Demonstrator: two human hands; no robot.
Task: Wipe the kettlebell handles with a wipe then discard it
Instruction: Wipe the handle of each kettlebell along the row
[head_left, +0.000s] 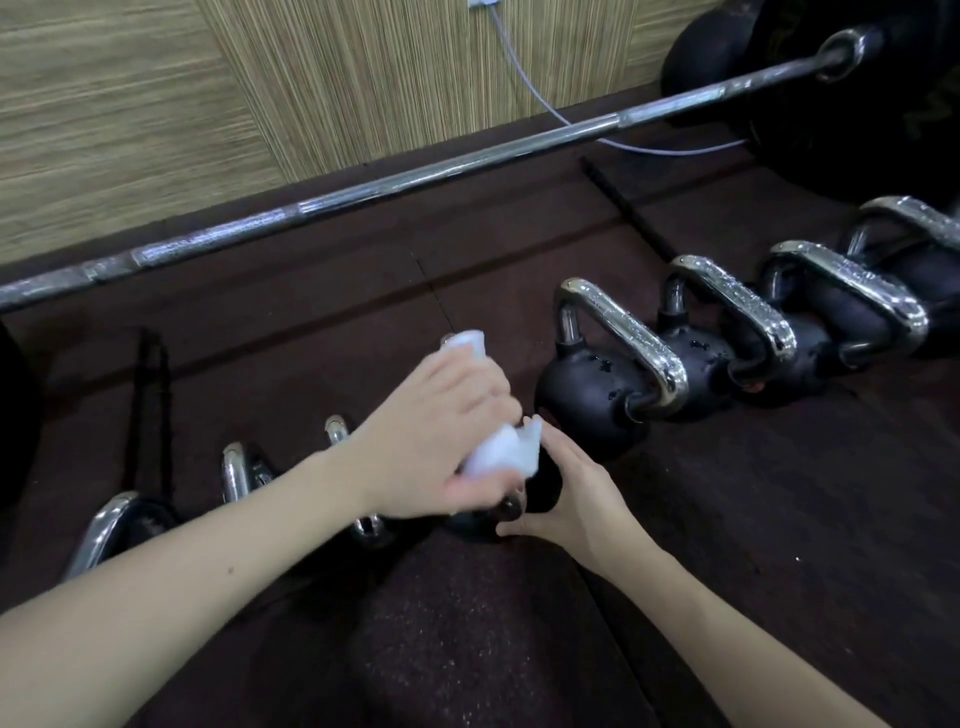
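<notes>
Between both hands, a white wipe is wrapped over the handle of a black kettlebell on the dark gym floor.

Fingers of the left hand curl around the wipe and the handle beneath it, which is almost wholly hidden; a second tuft of the wipe shows above the knuckles. Just to the right, the right hand lies against the bell's body with its fingers extended, touching it from the side. Beyond the right hand, four more kettlebells with chrome handles stand in a row, close together. Behind the left forearm, further chrome handles show, their bells mostly hidden. Beyond both hands, a steel barbell lies across the floor along the wood-grain wall, with black plates at its right end and a grey cable running down the wall.
</notes>
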